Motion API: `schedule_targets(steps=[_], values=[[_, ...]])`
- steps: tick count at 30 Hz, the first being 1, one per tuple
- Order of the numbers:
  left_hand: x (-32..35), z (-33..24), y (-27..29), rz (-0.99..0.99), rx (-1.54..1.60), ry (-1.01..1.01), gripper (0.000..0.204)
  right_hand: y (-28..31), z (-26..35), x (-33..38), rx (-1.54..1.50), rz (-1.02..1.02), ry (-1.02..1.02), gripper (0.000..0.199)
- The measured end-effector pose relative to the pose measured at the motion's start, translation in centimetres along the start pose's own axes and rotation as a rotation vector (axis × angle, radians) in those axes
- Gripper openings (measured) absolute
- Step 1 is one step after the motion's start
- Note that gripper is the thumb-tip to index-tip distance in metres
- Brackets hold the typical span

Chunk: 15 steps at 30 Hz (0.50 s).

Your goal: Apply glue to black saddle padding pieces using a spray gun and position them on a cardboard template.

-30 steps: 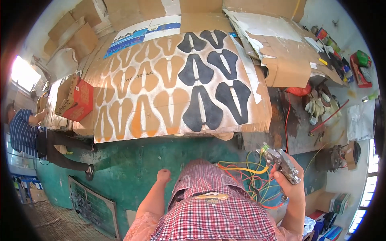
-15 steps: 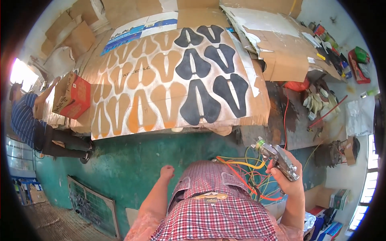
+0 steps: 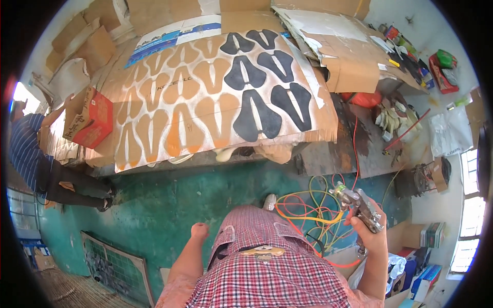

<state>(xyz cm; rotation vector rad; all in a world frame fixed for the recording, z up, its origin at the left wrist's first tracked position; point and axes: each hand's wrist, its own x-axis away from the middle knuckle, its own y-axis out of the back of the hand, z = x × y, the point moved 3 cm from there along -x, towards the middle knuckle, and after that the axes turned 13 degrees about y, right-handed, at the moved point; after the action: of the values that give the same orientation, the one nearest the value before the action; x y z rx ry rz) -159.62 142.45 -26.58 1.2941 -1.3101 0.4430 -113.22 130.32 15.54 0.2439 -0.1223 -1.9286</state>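
Observation:
In my right hand [image 3: 371, 228] is a metal spray gun [image 3: 359, 206], its green-ringed nozzle end pointing up and to the left. A yellow hose [image 3: 316, 219] runs leftward from beside it into a tangle of coiled hoses. My left hand [image 3: 200, 230] hangs beside my checked apron [image 3: 264, 277], fingers curled in, with nothing seen in it. Ahead lies a large cardboard sheet [image 3: 226, 138] on a table. Several black paired-lobe pieces [image 3: 258, 115] rest on its right part; bare brown outlines of like shape, edged in white overspray, cover the left.
At the far left, a person in a striped shirt [image 3: 26, 146] stands by a red and brown carton [image 3: 92, 120]. A framed mesh panel [image 3: 115, 269] lies on the green floor [image 3: 154, 200]. Gloves and rags [image 3: 395, 119] hang at the right; a red hose [image 3: 355, 146] drops from the bench.
The table and pieces sit slightly higher and further left in view. My left hand has lowered a little to the left. The spray gun stays held in my right hand.

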Motion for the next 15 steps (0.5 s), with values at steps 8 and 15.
schedule_targets(steps=[8, 15], values=[[0.9, -0.4, 2.0, 0.018, 0.017, 0.002, 0.02, -0.3, 0.7, 1.7, 0.094, -0.127, -0.05, 0.05], [-0.5, -0.5, 3.0, 0.002, 0.073, -0.031, 0.02, -2.8, 1.3, 0.3, 0.057, -0.039, -0.018, 0.05]])
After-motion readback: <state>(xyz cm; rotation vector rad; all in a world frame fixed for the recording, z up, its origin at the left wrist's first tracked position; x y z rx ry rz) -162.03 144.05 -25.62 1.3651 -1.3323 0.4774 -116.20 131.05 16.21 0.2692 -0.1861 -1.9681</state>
